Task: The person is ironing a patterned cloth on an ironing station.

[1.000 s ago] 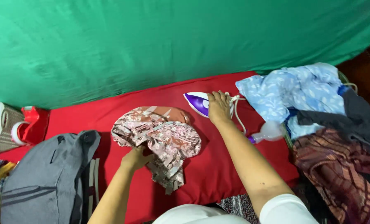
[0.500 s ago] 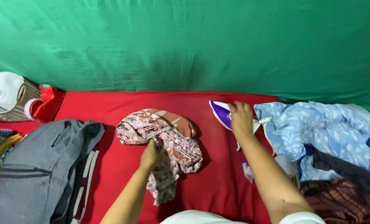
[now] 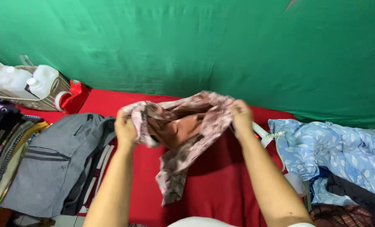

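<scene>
Your left hand (image 3: 126, 128) and right hand (image 3: 241, 117) both clench the pink patterned garment (image 3: 183, 130), lifting it above the red mat (image 3: 221, 185). The left grasps one edge at about 9 o'clock of the cloth, the right grips the opposite edge at 3 o'clock, and the fabric sags between them with its plain brownish inside showing. A loose tail hangs down toward 6 o'clock, its tip touching or just over the mat; you cannot tell which.

At 9 o'clock from your left hand lies a grey garment (image 3: 53, 159), spread on a stack of folded clothes (image 3: 5, 151). At 10 o'clock, a basket (image 3: 49, 98) holds white bottles (image 3: 26, 80), with a red bottle (image 3: 72, 97) just beside it. At 3 o'clock from your right hand sits a pale blue leaf-print cloth (image 3: 330, 149) atop darker clothes (image 3: 355, 195). A white iron part (image 3: 261, 133) peeks out just behind your right wrist. A green sheet (image 3: 204, 46) fills the view from 10 to 2 o'clock.
</scene>
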